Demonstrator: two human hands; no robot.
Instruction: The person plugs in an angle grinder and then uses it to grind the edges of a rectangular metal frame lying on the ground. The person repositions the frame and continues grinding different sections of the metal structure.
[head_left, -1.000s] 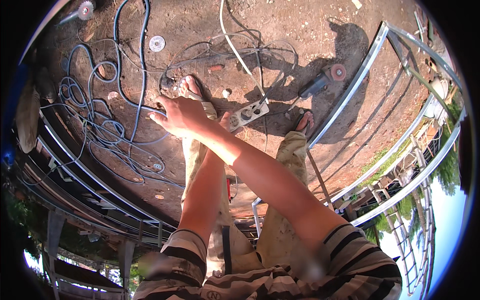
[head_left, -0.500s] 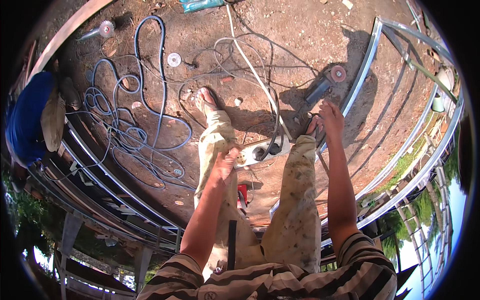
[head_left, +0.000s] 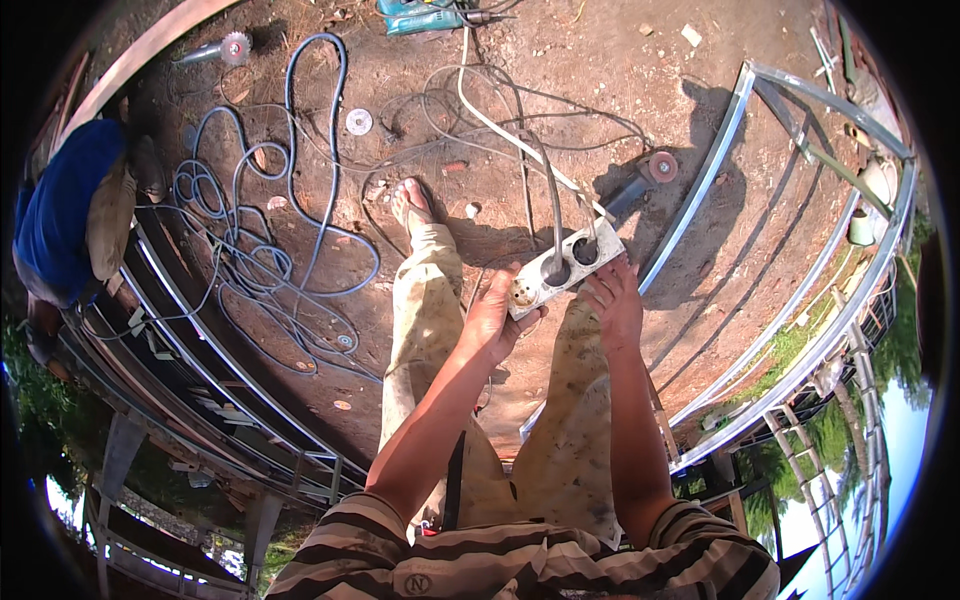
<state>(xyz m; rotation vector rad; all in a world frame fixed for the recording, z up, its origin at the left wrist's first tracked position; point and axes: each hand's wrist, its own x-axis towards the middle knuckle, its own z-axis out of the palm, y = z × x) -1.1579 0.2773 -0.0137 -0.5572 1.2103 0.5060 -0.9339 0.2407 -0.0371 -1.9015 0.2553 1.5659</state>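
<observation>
Head view: power strip (head_left: pixel 543 291) held up over the bare dirt (head_left: pixel 560 60)

We see the white power strip lying at a slant between our hands, above our trousers (head_left: pixel 425 320) and nearer the right knee. Our left hand (head_left: pixel 492 316) pinches its left end, the thumb above and the fingers curled below. Our right hand (head_left: pixel 615 300) touches the near edge toward the other end, its fingers slightly spread — whether it truly grips, we cannot tell. Two black plugs (head_left: pixel 555 268) sit in the strip, and the socket (head_left: pixel 522 293) beside our left hand shows its holes. A white cord (head_left: pixel 490 122) comes down to the strip's far corner.

Just beyond that corner an angle grinder (head_left: pixel 640 185) lies on the ground, close to a metal frame (head_left: pixel 710 175). To our left lie tangled blue-grey loops of hose (head_left: pixel 335 150) and, near them, a pale disc (head_left: pixel 359 122). Farther left we see another person in blue (head_left: pixel 75 195) — at the rim of the view.
</observation>
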